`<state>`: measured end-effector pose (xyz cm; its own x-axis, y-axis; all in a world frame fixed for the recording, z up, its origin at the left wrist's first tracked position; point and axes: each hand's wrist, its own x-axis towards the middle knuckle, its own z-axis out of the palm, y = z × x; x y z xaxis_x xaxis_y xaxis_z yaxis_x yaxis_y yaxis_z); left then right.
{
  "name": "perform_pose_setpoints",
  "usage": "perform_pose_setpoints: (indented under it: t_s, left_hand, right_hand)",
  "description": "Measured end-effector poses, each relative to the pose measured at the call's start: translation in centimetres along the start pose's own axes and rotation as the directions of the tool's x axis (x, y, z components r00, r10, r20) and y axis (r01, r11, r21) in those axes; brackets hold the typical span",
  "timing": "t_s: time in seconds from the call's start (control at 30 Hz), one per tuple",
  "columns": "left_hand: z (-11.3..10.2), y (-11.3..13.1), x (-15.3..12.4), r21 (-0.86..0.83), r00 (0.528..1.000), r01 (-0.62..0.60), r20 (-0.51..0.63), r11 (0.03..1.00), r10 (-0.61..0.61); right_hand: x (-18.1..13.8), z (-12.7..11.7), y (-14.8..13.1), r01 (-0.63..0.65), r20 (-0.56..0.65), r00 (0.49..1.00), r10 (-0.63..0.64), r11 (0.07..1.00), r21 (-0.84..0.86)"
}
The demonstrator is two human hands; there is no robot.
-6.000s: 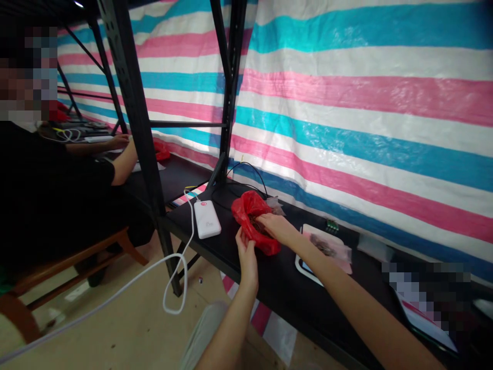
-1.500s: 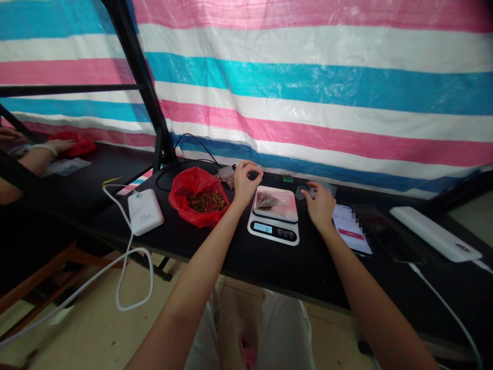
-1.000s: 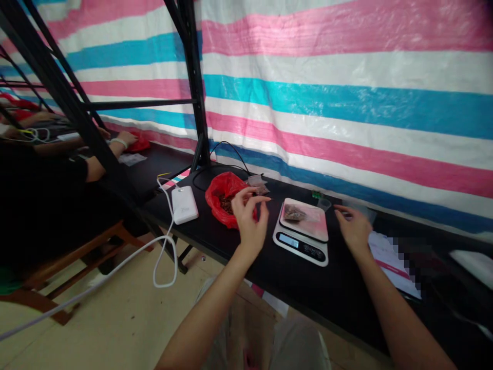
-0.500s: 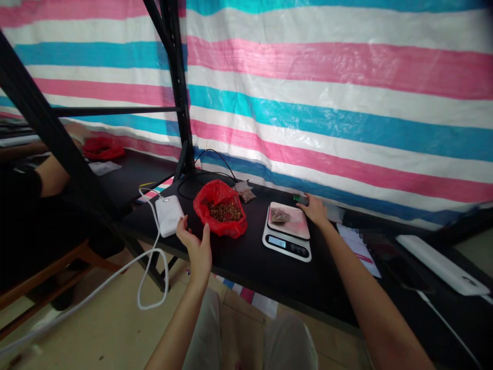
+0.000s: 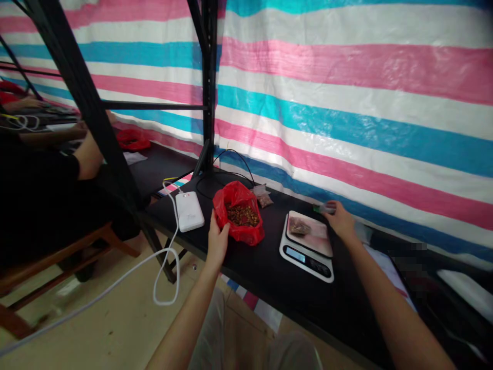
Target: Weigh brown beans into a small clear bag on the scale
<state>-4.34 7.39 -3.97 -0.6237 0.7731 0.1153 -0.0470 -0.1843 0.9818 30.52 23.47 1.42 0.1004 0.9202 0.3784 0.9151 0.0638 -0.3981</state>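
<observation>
My left hand [image 5: 218,241] is closed on the near left side of a red plastic bag [image 5: 250,236], its thumb at the front. The bag stands open, with small brown pieces [image 5: 242,215] like seeds or dried bits inside. Behind the scale, my right hand [image 5: 341,223] pinches a small clear object with a green end [image 5: 325,208]; its kind is unclear. A white digital scale [image 5: 308,259] lies between my hands, its display lit but unreadable. On its plate rests a small clear packet of brown material [image 5: 299,226].
Another small filled packet [image 5: 264,198] lies behind the red bag. A white power bank [image 5: 189,211] with a white cable [image 5: 169,252] sits at left, by a black rack post [image 5: 210,92]. Papers [image 5: 389,270] lie at right. A co-worker's arm [image 5: 90,154] shows at far left.
My left hand has gone from beside the power bank to the red bag and taken hold of it. My right hand has lifted the small green-ended object slightly. The view has turned left.
</observation>
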Motion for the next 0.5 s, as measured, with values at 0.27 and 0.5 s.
perform_pose_setpoints:
  t_s: [0.27,0.5]
  left_hand:
    - [-0.3,-0.2,0.2,-0.012,0.999,0.039,-0.029,0.999,-0.039]
    - [-0.7,-0.3,0.0,0.054,0.999,-0.041,0.03,0.998,0.039]
  right_hand:
    - [-5.7,-3.2,-14.7,0.564,0.074,0.766,-0.639,0.723,0.4]
    - [-10.1,1.7,-21.9,0.844,0.411,0.515,-0.752,0.529,-0.091]
